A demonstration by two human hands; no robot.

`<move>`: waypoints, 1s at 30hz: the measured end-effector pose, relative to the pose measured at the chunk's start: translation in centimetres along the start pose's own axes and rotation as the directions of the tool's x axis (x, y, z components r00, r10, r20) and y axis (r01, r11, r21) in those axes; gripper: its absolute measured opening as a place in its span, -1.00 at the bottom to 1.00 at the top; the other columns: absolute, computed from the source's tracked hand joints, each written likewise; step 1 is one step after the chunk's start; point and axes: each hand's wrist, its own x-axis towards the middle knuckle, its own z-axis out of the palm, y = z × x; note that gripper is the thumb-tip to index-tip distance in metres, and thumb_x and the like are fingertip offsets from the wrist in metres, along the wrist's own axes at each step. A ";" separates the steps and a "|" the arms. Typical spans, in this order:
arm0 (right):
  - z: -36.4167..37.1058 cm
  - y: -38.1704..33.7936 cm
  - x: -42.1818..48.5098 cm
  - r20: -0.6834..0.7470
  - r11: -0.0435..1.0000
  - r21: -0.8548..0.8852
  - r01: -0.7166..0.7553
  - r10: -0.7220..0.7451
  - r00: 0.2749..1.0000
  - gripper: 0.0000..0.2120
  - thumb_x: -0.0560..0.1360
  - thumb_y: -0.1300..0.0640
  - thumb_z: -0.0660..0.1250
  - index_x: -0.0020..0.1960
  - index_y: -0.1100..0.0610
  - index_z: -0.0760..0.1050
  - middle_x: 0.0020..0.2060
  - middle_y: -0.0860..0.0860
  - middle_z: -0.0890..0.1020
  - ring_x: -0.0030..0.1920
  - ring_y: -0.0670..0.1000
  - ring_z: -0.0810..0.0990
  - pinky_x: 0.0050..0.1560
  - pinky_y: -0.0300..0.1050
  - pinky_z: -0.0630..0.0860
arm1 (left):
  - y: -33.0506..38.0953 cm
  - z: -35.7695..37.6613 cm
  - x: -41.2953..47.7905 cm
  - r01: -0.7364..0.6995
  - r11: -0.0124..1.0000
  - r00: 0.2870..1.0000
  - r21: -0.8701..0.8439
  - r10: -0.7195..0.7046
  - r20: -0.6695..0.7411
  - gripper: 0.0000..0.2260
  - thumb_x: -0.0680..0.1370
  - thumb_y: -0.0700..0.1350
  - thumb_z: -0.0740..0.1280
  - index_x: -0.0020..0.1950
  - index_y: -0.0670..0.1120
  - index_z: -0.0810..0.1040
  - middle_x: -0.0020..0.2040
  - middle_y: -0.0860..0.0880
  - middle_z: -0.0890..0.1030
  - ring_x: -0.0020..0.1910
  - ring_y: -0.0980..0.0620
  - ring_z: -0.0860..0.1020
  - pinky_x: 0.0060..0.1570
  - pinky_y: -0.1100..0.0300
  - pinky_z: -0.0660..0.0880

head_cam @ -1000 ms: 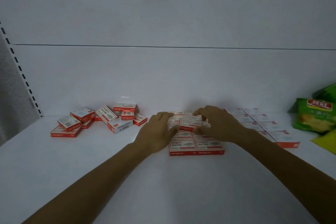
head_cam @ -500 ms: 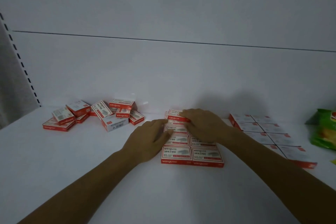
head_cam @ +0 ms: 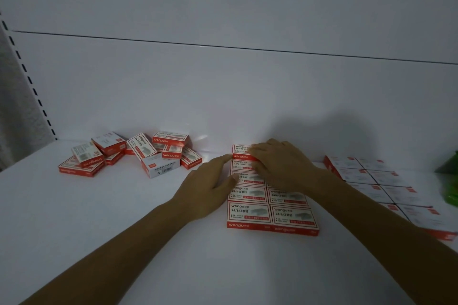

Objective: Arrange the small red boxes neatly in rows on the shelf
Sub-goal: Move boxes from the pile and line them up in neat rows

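Squaring the rearmost red box [head_cam: 241,152] under my right hand [head_cam: 280,166], fingers flat, I brace my left hand [head_cam: 208,190], fingers straight, against the rows [head_cam: 272,213], best pressing gently inward; loose boxes [head_cam: 138,153] lie further left.

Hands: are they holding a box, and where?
Nothing gripped: right hand lies flat atop the rearmost small red-and-white cardboard box; left hand, fingers straight, touches the left edge of the arranged rows.

The small flat cardboard boxes [head_cam: 248,215] are red-edged with white printed tops and grey pictures. The smooth metal shelf [head_cam: 99,218] is plain white. A crinkled plastic packet [head_cam: 449,181] is green.
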 end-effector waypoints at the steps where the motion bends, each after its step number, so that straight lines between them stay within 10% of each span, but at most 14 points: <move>1: 0.1 0.1 0.0 -0.004 1.000 0.010 0.000 0.000 1.000 -0.59 0.61 -0.07 -0.03 0.39 0.05 0.27 0.36 -0.01 0.39 0.29 0.01 0.36 0.31 -0.03 0.27 | 0.2 -0.2 0.1 0.014 1.000 1.000 -0.020 -0.014 0.012 -0.59 0.58 0.14 0.12 0.42 0.14 0.23 0.22 0.23 0.47 0.14 0.16 0.52 0.13 0.13 0.51; 11: 1.1 -0.2 -1.0 -0.123 0.987 0.154 -0.049 0.068 0.990 -0.59 0.60 -0.05 0.04 0.40 0.07 0.29 0.35 0.00 0.41 0.30 0.00 0.38 0.31 -0.04 0.30 | 0.2 -0.2 -0.1 -0.048 0.998 0.998 0.040 0.046 0.048 -0.62 0.58 0.18 0.09 0.38 0.18 0.27 0.10 0.25 0.56 -0.04 0.20 0.60 -0.02 0.25 0.55; 20: 1.2 -0.2 -1.1 -0.066 0.973 0.215 -0.088 0.104 0.992 -0.57 0.60 -0.02 0.05 0.43 0.08 0.24 0.39 0.02 0.35 0.35 0.02 0.31 0.34 0.00 0.26 | 0.0 -0.1 -0.3 -0.090 0.989 0.996 0.114 0.091 -0.005 -0.46 0.48 0.30 0.03 0.39 0.10 0.32 0.29 0.13 0.49 0.20 0.13 0.47 0.17 0.09 0.46; 30: -1.1 -2.8 0.6 -0.253 0.941 0.338 -0.010 0.101 0.962 -0.61 0.50 0.05 0.24 0.31 0.07 0.38 0.22 0.02 0.51 0.19 0.04 0.45 0.20 -0.02 0.38 | -1.6 -5.4 -0.8 -0.032 0.865 0.882 0.500 0.259 -0.393 -0.56 0.52 0.15 0.12 0.24 -0.07 0.52 0.17 -0.05 0.59 0.13 -0.07 0.52 0.05 0.07 0.44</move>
